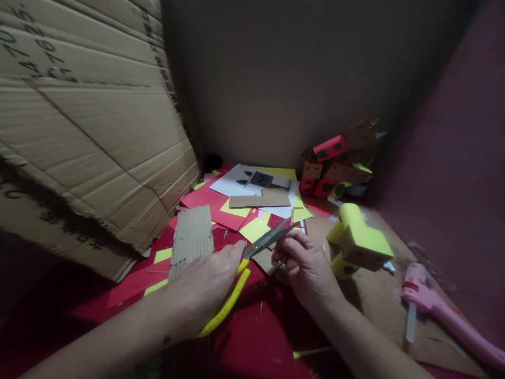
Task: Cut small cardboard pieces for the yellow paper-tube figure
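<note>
My left hand (213,276) is closed around the yellow handles of a pair of scissors (262,243). The blades are parted slightly and point up and to the right. Close to their tips is my right hand (305,266), its fingers curled and pinched together; what they hold, if anything, is too small to make out. Under the blades, a small piece of brown cardboard (265,260) lies partly hidden. A strip of corrugated cardboard (192,234) rests just beyond my left hand, and a yellow paper piece (254,230) sits behind the scissors.
A large cardboard sheet (90,121) leans at the left. Drawn white paper (236,181) and an L-shaped cardboard piece (258,200) lie at the back. To the right stand a yellow-covered cardboard figure (366,239), red spotted figures (325,184) and a pink glue gun (424,295).
</note>
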### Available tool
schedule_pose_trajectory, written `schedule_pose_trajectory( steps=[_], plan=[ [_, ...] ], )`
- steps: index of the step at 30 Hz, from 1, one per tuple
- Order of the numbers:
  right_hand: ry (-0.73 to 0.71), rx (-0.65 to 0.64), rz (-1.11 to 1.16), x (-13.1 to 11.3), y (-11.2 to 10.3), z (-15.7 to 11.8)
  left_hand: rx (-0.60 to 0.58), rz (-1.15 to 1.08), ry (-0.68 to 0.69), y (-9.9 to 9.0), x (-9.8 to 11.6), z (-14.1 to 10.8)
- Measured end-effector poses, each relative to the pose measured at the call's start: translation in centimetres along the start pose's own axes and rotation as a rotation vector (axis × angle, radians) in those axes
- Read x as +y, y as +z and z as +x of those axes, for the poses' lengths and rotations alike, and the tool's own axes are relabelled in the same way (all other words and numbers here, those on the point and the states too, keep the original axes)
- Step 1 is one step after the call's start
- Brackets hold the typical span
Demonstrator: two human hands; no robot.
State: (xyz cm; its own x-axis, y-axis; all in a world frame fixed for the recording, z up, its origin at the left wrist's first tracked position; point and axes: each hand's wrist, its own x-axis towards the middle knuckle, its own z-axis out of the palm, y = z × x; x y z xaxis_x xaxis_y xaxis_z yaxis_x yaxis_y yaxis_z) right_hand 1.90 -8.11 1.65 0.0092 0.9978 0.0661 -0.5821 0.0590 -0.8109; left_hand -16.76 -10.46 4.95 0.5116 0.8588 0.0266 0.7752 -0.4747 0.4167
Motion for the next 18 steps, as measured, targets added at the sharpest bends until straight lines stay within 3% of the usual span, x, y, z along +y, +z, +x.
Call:
schedule_pose_trajectory(
  steps=[12,18],
  plan=[
    [0.029,0.026,0.006,-0.05,0.12,0.02,-0.054,-0.021,-0.033,-0.11,-0.15,-0.29],
    [0.068,0.049,0.014,-0.06,0.18,0.04,0.098,-0.265,-0.059,-0.47,-0.31,0.53]
  ],
)
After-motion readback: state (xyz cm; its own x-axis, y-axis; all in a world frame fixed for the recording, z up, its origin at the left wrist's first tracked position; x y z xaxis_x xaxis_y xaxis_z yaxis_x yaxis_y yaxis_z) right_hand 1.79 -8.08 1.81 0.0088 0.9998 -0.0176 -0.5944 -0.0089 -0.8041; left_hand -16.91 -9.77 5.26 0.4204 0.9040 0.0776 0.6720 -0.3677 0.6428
